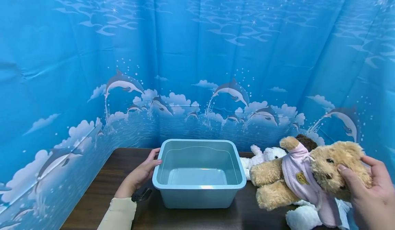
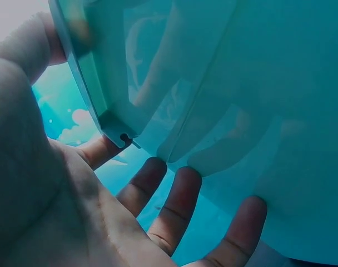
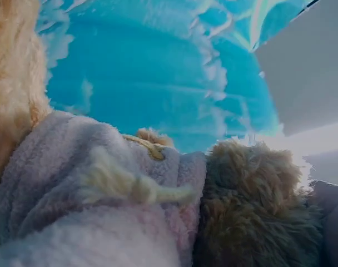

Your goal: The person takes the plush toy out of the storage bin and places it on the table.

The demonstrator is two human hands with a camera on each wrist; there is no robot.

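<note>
A light blue plastic basin (image 1: 200, 197) stands on the dark wooden table. My left hand (image 1: 145, 170) holds its left rim, thumb over the edge; in the left wrist view the fingertips (image 2: 187, 181) touch the outer wall. To the right, my right hand (image 1: 371, 185) grips a tan teddy bear (image 1: 297, 178) by the head, thumb on its face. The bear wears a pale pink top and is held sideways, legs toward the basin. The right wrist view shows the pink top (image 3: 69, 183) and tan fur close up, but not the hand's fingers.
Behind the bear lie a white plush toy (image 1: 257, 158), a dark brown furry thing (image 1: 306, 141) and another white plush toy (image 1: 303, 218), partly hidden. A blue dolphin-print curtain (image 1: 185, 69) hangs around the back and sides of the table (image 1: 98, 185).
</note>
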